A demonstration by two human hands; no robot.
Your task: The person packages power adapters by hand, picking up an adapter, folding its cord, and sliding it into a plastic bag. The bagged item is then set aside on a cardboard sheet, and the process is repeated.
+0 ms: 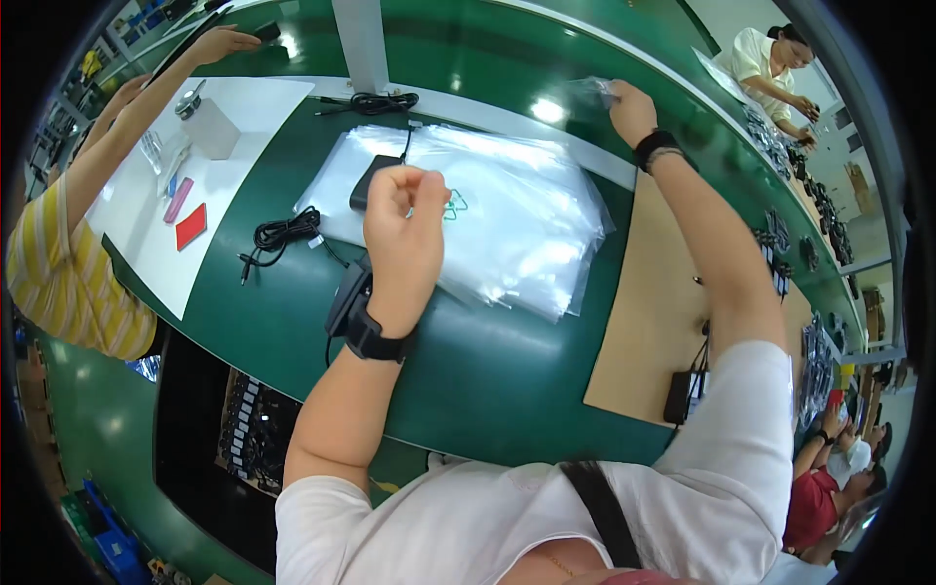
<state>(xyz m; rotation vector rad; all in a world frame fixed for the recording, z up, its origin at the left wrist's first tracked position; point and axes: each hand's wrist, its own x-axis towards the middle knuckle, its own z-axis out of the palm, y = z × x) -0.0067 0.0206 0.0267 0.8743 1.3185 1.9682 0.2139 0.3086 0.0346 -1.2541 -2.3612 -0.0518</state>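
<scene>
A stack of clear plastic bags (526, 210) with a green printed mark lies on the green table. My left hand (405, 229) is over its left part, fingers curled in; whether anything is inside them is hidden. Just behind those fingers is a black power adapter (367, 183), its cord running up toward the far edge. By my left wrist sits another black adapter (343, 295), partly covered by my arm, next to a coiled black cable (285, 230). Reaching far right, my right hand (634, 110) pinches a crumpled clear plastic bag (591, 90) beyond the table's far rail.
A cable bundle (385, 102) lies by the white post (359, 44). Brown cardboard (634, 341) covers the right side, with an adapter (680, 395) on it. To the left, a co-worker's arm (146, 107) reaches over a white sheet (258, 102) bearing a bottle (208, 127) and red card (192, 227).
</scene>
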